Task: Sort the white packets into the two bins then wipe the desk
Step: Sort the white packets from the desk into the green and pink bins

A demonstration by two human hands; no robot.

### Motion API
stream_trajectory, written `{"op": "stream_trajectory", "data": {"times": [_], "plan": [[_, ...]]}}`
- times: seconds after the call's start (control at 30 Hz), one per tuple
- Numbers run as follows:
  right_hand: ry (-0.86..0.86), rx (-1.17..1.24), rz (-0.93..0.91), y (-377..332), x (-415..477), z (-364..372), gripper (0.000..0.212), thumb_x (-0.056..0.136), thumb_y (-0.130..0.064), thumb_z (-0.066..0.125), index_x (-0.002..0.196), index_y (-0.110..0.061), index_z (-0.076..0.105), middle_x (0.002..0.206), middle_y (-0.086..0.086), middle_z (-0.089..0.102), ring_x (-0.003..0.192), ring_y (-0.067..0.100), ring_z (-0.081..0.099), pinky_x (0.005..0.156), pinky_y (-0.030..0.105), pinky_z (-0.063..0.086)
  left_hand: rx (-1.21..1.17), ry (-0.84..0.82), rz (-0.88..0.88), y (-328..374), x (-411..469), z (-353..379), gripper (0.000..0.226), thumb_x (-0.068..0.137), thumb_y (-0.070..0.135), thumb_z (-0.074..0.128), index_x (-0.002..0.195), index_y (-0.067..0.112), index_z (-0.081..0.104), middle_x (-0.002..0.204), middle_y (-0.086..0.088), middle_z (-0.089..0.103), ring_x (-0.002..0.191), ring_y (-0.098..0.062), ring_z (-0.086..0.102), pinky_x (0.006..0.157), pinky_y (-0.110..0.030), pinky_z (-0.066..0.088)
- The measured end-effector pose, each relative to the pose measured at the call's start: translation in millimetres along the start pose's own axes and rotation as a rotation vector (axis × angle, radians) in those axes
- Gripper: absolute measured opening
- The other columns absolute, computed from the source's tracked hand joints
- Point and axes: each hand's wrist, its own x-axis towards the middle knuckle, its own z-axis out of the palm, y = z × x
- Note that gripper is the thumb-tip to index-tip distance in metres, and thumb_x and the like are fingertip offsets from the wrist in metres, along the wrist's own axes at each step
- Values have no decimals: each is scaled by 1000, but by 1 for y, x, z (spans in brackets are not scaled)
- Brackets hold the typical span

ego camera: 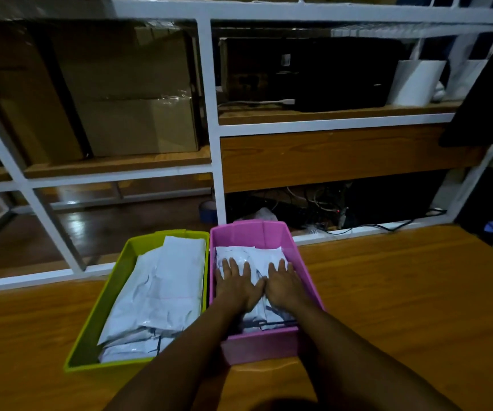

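Low in the middle of the frame my two hands lie flat with fingers straight, gripping nothing: left hand (237, 287) and right hand (284, 287) side by side, both pressing on the white packets (251, 253) heaped in the pink bin (258, 348). Just beside it, to the left, the green bin (91, 327) holds its own pile of packets (165, 280) — I can't count either heap. Both bins, two in all, sit on the wooden desk (402, 292). Across the upper frame, a white shelf frame (209, 114) holds cardboard boxes (126, 93).

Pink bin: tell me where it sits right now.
Head view, centre: the pink bin stands on the desk, just right of the green bin. The left hand and right hand press flat on the packets inside it.
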Motion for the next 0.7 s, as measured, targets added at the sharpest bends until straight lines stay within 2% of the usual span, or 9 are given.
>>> {"op": "stream_trajectory", "data": {"times": [0.07,0.13,0.2,0.27,0.37,0.43,0.5,0.6,0.7], "plan": [[-29,8,-12,1,0,-2,71,95,-49,29,152,-10,12,159,22,5,146,43,-2,119,54,11,-1,10,9,-1,-1,-3,79,93,68,11,154,18,5,160,-21,-5,147,-38,-10,117,-54,-6],[-12,43,-19,1,-5,-8,73,95,-52,31,152,-12,12,160,21,3,147,40,-3,119,53,13,-11,47,39,-2,-6,-9,78,93,67,12,154,17,10,160,-20,3,148,-36,-6,117,-52,-4],[85,82,-65,0,-13,-20,69,96,-47,39,151,-12,17,159,21,11,147,36,7,119,46,17,-34,121,72,-6,-10,-18,77,94,65,15,152,15,20,159,-20,15,148,-36,3,119,-50,2],[218,125,-131,2,-21,-33,61,95,-40,45,147,-12,30,155,20,27,144,33,21,117,41,23,-27,234,114,-14,-18,-29,77,92,66,13,144,14,37,151,-18,35,145,-36,18,118,-48,17],[391,197,-155,14,-30,-44,53,90,-37,51,138,-15,44,146,15,43,137,30,36,110,40,36,-28,389,161,-34,-43,-37,76,89,65,11,132,17,52,138,-11,52,135,-34,35,107,-46,35],[414,208,-120,23,-35,-47,55,88,-37,53,139,-16,44,148,15,41,137,32,36,108,41,39,-121,466,138,-49,-64,-34,69,90,61,23,132,15,53,139,-11,53,138,-34,34,108,-49,35],[336,188,-60,30,-38,-44,64,89,-38,56,145,-16,35,154,18,29,141,35,28,111,43,35,-142,459,124,-63,-84,-29,69,92,63,25,134,15,51,142,-11,50,143,-32,27,110,-51,32],[180,190,-11,34,-42,-31,79,86,-44,59,150,-16,22,155,21,22,138,39,29,107,45,39,-160,345,106,-77,-106,-16,90,84,78,9,142,17,41,152,-9,37,148,-28,14,114,-50,28],[156,170,-14,30,-44,-22,85,86,-49,59,152,-17,16,157,18,15,137,39,32,105,45,42,-169,306,45,-79,-120,-6,100,79,82,0,147,16,36,155,-7,32,149,-25,12,116,-46,27]]}}
